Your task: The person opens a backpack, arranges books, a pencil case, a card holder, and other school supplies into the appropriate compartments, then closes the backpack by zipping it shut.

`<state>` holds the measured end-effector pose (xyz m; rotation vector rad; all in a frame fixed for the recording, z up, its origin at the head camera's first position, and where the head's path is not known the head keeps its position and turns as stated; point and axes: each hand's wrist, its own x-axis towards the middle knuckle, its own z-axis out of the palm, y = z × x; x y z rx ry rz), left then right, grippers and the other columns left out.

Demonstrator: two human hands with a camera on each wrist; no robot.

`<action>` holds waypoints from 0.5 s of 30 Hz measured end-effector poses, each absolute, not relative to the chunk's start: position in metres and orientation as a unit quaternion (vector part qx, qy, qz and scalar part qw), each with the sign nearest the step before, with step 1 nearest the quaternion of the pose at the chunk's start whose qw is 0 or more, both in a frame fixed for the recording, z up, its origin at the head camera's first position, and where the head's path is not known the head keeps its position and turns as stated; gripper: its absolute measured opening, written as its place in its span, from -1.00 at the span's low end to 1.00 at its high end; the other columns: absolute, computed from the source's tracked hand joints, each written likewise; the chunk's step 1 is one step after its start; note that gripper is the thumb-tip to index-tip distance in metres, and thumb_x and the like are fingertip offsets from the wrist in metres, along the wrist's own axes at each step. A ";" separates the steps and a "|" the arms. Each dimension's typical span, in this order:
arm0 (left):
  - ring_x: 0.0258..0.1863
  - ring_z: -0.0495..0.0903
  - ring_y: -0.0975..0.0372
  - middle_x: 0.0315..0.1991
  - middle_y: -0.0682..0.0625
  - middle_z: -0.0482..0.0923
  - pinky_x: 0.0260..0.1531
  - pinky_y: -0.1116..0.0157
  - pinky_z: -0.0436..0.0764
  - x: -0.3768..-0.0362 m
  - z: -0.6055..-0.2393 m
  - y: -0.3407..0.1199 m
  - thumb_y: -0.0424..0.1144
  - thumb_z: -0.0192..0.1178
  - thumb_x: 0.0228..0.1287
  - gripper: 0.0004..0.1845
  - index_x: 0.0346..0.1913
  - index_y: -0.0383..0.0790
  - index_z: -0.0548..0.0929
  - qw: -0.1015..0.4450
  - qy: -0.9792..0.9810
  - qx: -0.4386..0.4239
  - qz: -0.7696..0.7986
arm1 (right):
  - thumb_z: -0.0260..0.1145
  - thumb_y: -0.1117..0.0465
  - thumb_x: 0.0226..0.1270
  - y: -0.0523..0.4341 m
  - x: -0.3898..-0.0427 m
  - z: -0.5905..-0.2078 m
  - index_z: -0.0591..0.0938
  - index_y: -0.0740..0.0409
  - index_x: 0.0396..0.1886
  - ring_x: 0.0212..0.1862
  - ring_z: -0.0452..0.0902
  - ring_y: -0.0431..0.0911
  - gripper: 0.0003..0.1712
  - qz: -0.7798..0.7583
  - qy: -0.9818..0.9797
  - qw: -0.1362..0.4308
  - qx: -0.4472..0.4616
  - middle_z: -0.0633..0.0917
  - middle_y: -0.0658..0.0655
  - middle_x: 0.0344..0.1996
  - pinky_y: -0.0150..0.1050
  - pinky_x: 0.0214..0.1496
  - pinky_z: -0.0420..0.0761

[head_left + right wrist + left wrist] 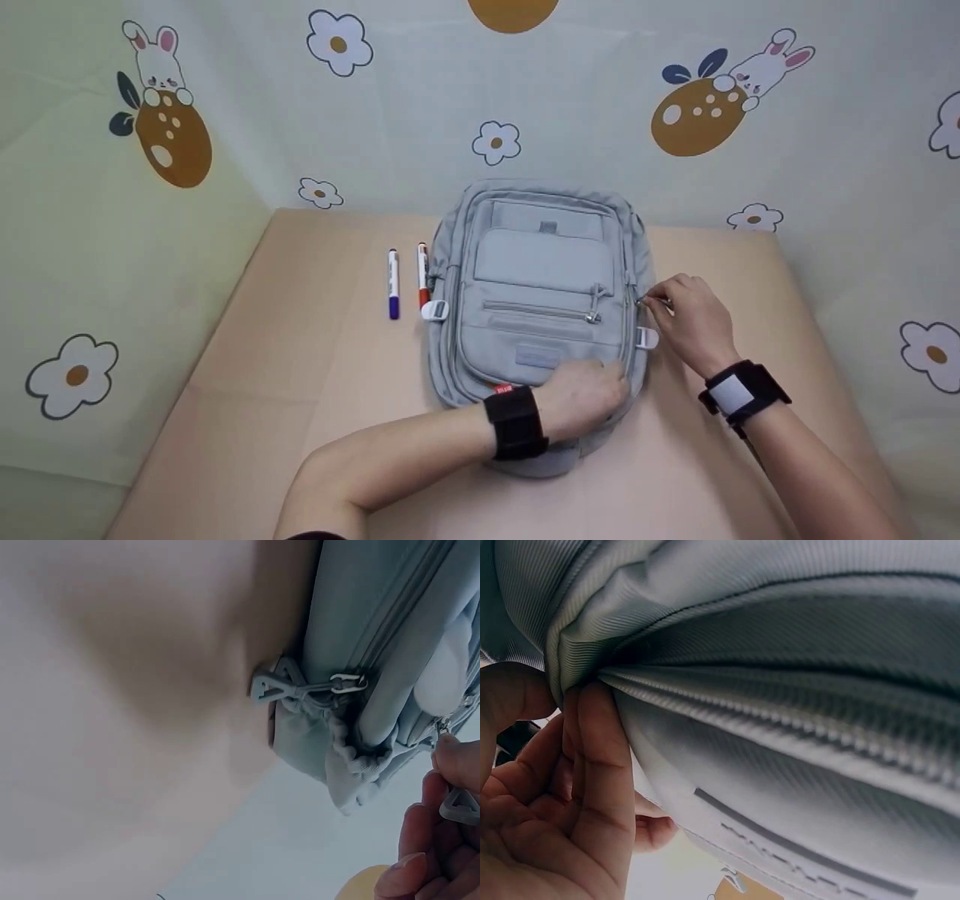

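Note:
A grey backpack (pixel 544 259) lies on its back, front panel up. My left hand (pixel 581 397) is at its lower right corner, and in the left wrist view thumb and fingers pinch the fabric edge beside an open zipper (pixel 780 716). On the bag's right side, my right hand (pixel 694 319) pinches a zipper pull (pixel 459 808) between thumb and fingers. Another zipper pull (pixel 274 685) hangs free on the side in the right wrist view. Across the front pocket runs a zipper with its slider (pixel 592 318) at the right end.
Left of the backpack lie a blue-capped marker (pixel 394 285) and a red-capped marker (pixel 422 270), the latter close against the bag. White strap buckles (pixel 436 310) stick out at both sides. Patterned cloth walls (pixel 420 97) enclose the beige table (pixel 300 360).

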<state>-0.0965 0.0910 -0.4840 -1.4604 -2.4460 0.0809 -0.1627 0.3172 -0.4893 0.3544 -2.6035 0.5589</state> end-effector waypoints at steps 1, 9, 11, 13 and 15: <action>-0.49 0.56 0.27 -0.31 0.08 0.55 -0.69 0.31 0.56 -0.097 -0.484 0.091 -0.16 0.31 0.28 -0.93 -0.27 -0.07 0.69 0.144 -0.849 -0.507 0.027 | 0.48 0.29 0.29 0.317 -0.166 -0.489 0.73 0.21 -0.28 -0.25 0.53 0.05 -0.92 0.202 -0.945 0.224 0.126 0.68 0.14 -0.31 -0.04 -0.29 0.53; -0.50 0.56 0.29 -0.30 0.10 0.57 -0.68 0.33 0.57 -0.095 -0.482 0.092 -0.21 0.28 0.28 -0.96 -0.25 -0.05 0.68 0.131 -0.848 -0.513 0.034 | 0.44 0.27 0.34 0.316 -0.185 -0.487 0.74 0.26 -0.24 -0.20 0.54 0.11 -0.88 0.202 -0.954 0.198 0.097 0.68 0.20 -0.26 0.03 -0.24 0.57; -0.50 0.56 0.28 -0.30 0.10 0.56 -0.68 0.33 0.57 -0.094 -0.481 0.092 -0.21 0.29 0.28 -0.96 -0.25 -0.05 0.68 0.127 -0.849 -0.511 0.033 | 0.44 0.27 0.35 0.315 -0.187 -0.487 0.74 0.27 -0.22 -0.19 0.54 0.12 -0.87 0.208 -0.955 0.191 0.091 0.68 0.21 -0.25 0.04 -0.22 0.56; -0.49 0.56 0.28 -0.30 0.09 0.56 -0.68 0.33 0.57 -0.095 -0.481 0.092 -0.21 0.29 0.28 -0.96 -0.24 -0.05 0.68 0.124 -0.851 -0.509 0.032 | 0.43 0.25 0.36 0.314 -0.187 -0.488 0.73 0.27 -0.21 -0.18 0.53 0.13 -0.86 0.215 -0.956 0.184 0.085 0.67 0.21 -0.24 0.04 -0.21 0.55; -0.49 0.56 0.28 -0.30 0.09 0.56 -0.68 0.33 0.57 -0.095 -0.482 0.092 -0.21 0.30 0.27 -0.94 -0.23 -0.06 0.68 0.121 -0.854 -0.506 0.030 | 0.42 0.23 0.37 0.314 -0.188 -0.490 0.73 0.27 -0.21 -0.18 0.51 0.12 -0.84 0.221 -0.956 0.176 0.078 0.67 0.21 -0.24 0.04 -0.20 0.53</action>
